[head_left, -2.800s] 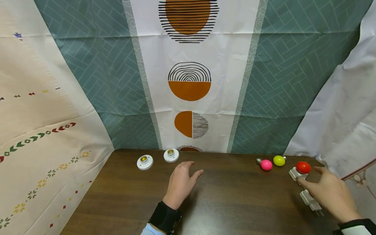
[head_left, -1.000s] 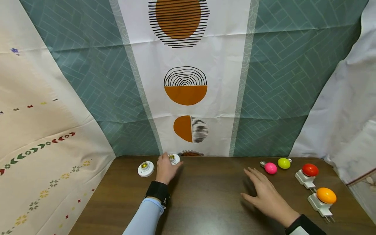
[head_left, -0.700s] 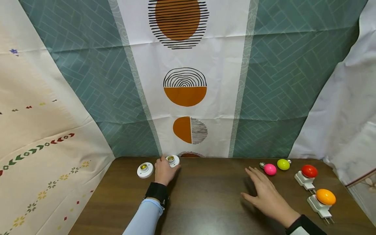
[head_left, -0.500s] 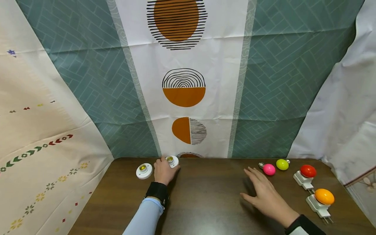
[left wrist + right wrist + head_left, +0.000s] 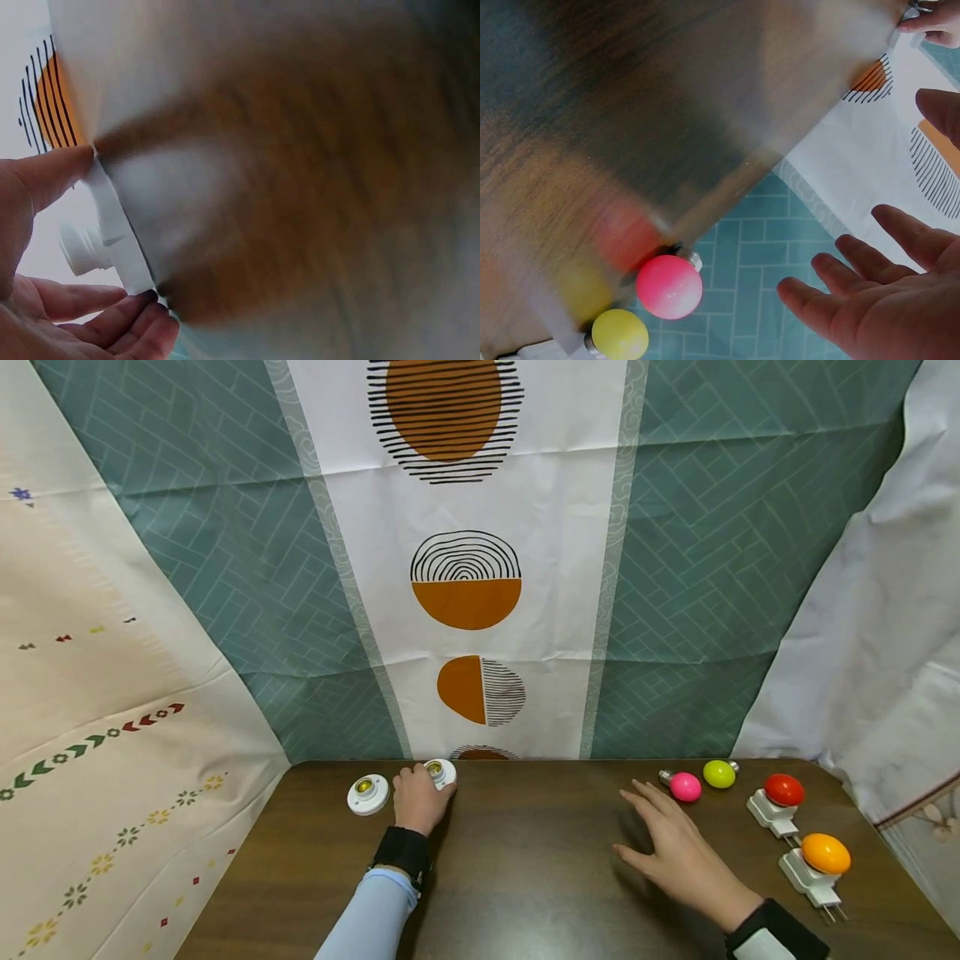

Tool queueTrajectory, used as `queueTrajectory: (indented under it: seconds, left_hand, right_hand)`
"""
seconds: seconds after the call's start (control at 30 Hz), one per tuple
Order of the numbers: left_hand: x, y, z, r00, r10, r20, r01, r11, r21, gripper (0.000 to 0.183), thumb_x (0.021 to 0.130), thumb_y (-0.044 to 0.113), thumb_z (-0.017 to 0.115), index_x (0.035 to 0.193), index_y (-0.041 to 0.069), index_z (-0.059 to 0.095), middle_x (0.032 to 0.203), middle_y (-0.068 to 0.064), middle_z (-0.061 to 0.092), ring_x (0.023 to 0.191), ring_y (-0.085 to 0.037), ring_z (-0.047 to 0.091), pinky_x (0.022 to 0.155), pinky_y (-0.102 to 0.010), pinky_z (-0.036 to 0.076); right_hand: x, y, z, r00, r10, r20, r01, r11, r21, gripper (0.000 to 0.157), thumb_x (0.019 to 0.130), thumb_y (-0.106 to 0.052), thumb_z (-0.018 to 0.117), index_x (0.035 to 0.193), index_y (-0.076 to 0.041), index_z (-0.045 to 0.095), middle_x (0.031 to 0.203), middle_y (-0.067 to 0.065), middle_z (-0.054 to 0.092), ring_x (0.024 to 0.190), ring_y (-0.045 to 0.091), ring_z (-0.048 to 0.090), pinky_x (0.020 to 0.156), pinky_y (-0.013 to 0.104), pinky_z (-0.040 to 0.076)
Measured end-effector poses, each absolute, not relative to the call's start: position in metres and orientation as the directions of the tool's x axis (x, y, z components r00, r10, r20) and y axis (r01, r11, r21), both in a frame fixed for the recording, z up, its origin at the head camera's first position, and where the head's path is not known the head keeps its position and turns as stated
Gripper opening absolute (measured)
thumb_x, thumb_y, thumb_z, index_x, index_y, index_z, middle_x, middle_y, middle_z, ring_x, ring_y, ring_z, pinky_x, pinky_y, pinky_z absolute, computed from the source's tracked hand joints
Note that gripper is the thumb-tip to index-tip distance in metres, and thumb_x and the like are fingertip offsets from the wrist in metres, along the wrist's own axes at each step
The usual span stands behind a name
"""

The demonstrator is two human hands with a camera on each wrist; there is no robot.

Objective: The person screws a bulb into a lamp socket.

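My left hand (image 5: 418, 800) grips a round white lamp holder (image 5: 441, 772) at the back edge of the table. In the left wrist view, the thumb and fingertips pinch opposite sides of the holder's base (image 5: 120, 247). A second white lamp holder (image 5: 367, 794), with a brass-coloured socket, lies just to the left. My right hand (image 5: 678, 852) hovers over the table with its fingers spread and nothing in them. Nearest to it lie a pink bulb (image 5: 685, 787) and a yellow-green bulb (image 5: 720, 773).
At the right, a red bulb (image 5: 784, 790) and an orange bulb (image 5: 826, 853) sit in white plug sockets (image 5: 806, 874) with bare prongs. The brown table (image 5: 540, 860) ends against a hanging patterned cloth (image 5: 675, 610). Another cloth (image 5: 150, 735) hangs on the left.
Since the oldest frame, my left hand has reached back and left onto the lamp holder. My right hand has moved left, away from the plug sockets. Over the last second both hands hold nearly still.
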State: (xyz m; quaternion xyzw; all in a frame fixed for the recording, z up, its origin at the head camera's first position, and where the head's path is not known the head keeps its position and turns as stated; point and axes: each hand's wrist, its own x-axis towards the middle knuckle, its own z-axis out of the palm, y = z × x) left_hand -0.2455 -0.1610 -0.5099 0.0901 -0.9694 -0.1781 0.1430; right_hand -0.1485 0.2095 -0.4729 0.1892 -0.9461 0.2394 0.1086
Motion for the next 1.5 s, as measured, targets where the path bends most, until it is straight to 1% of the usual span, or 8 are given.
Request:
queueTrajectory:
  seconds: [0.2, 0.5, 0.6, 0.77, 0.97, 1.2, 1.33, 1.5]
  left_hand:
    - [-0.242, -0.159, -0.505, -0.949, -0.208, 0.237, -0.109, 0.922, 0.372, 0.066, 0.068, 0.042, 0.078, 0.1, -0.01, 0.054, 0.088, -0.021, 0.049, 0.086, -0.036, 0.047, 0.074, -0.044, 0.041]
    - [-0.232, -0.15, -0.504, -0.945, -0.203, 0.257, -0.057, 0.875, 0.481, 0.065, 0.067, 0.041, 0.078, 0.101, -0.01, 0.055, 0.088, -0.017, 0.049, 0.083, -0.03, 0.049, 0.072, -0.04, 0.044]
    - [-0.227, -0.144, -0.5, -0.942, -0.2, 0.269, -0.026, 0.843, 0.537, 0.068, 0.066, 0.043, 0.078, 0.105, -0.008, 0.055, 0.091, -0.015, 0.048, 0.083, -0.026, 0.048, 0.071, -0.038, 0.044]
    - [-0.215, -0.133, -0.488, -0.93, -0.177, 0.324, 0.056, 0.801, 0.596, 0.069, 0.066, 0.046, 0.077, 0.109, -0.002, 0.056, 0.098, -0.012, 0.046, 0.088, -0.021, 0.046, 0.073, -0.034, 0.044]
    - [-0.196, -0.116, -0.466, -0.91, -0.123, 0.395, 0.183, 0.735, 0.652, 0.072, 0.065, 0.046, 0.079, 0.118, 0.003, 0.055, 0.103, -0.006, 0.043, 0.093, -0.016, 0.042, 0.077, -0.031, 0.042]
    - [-0.171, -0.095, -0.443, -0.876, -0.074, 0.477, 0.314, 0.664, 0.678, 0.075, 0.061, 0.043, 0.083, 0.121, 0.009, 0.054, 0.107, 0.0, 0.043, 0.097, -0.013, 0.046, 0.083, -0.031, 0.043]
    - [-0.158, -0.086, -0.434, -0.862, -0.038, 0.506, 0.371, 0.632, 0.68, 0.074, 0.059, 0.041, 0.084, 0.12, 0.012, 0.055, 0.11, 0.001, 0.045, 0.099, -0.012, 0.047, 0.085, -0.031, 0.043]
    - [-0.146, -0.078, -0.428, -0.85, 0.024, 0.526, 0.437, 0.59, 0.679, 0.073, 0.062, 0.042, 0.082, 0.122, 0.013, 0.053, 0.112, 0.006, 0.052, 0.1, -0.011, 0.051, 0.084, -0.031, 0.044]
  right_hand:
    - [-0.147, 0.212, -0.47, -0.904, -0.313, 0.291, -0.413, 0.816, -0.405, 0.073, 0.071, -0.039, 0.077, 0.13, -0.006, 0.049, 0.141, 0.017, 0.034, 0.127, 0.037, 0.032, 0.094, 0.057, 0.033]
    - [-0.148, 0.223, -0.457, -0.909, -0.285, 0.304, -0.394, 0.823, -0.409, 0.071, 0.073, -0.037, 0.076, 0.13, -0.006, 0.049, 0.141, 0.019, 0.033, 0.126, 0.039, 0.032, 0.091, 0.057, 0.035]
    - [-0.15, 0.227, -0.453, -0.908, -0.275, 0.317, -0.392, 0.825, -0.407, 0.072, 0.073, -0.04, 0.076, 0.13, -0.004, 0.049, 0.141, 0.02, 0.032, 0.126, 0.039, 0.032, 0.091, 0.057, 0.035]
    - [-0.156, 0.234, -0.444, -0.907, -0.25, 0.339, -0.378, 0.839, -0.392, 0.075, 0.074, -0.045, 0.074, 0.131, -0.003, 0.048, 0.141, 0.022, 0.032, 0.125, 0.04, 0.032, 0.09, 0.058, 0.036]
    - [-0.164, 0.242, -0.436, -0.904, -0.217, 0.369, -0.362, 0.846, -0.391, 0.071, 0.073, -0.033, 0.076, 0.129, 0.0, 0.048, 0.14, 0.026, 0.032, 0.124, 0.043, 0.031, 0.088, 0.061, 0.035]
    - [-0.179, 0.249, -0.438, -0.943, -0.167, 0.289, -0.276, 0.878, -0.392, 0.08, 0.075, -0.037, 0.074, 0.135, 0.003, 0.04, 0.139, 0.031, 0.029, 0.121, 0.049, 0.031, 0.088, 0.062, 0.034]
    - [-0.19, 0.25, -0.443, -0.956, -0.151, 0.251, -0.241, 0.894, -0.378, 0.08, 0.076, -0.036, 0.073, 0.135, 0.005, 0.039, 0.138, 0.033, 0.029, 0.122, 0.049, 0.03, 0.09, 0.062, 0.032]
    - [-0.202, 0.25, -0.452, -0.966, -0.142, 0.214, -0.214, 0.907, -0.363, 0.078, 0.076, -0.034, 0.072, 0.133, 0.008, 0.039, 0.134, 0.036, 0.032, 0.118, 0.05, 0.034, 0.089, 0.062, 0.033]
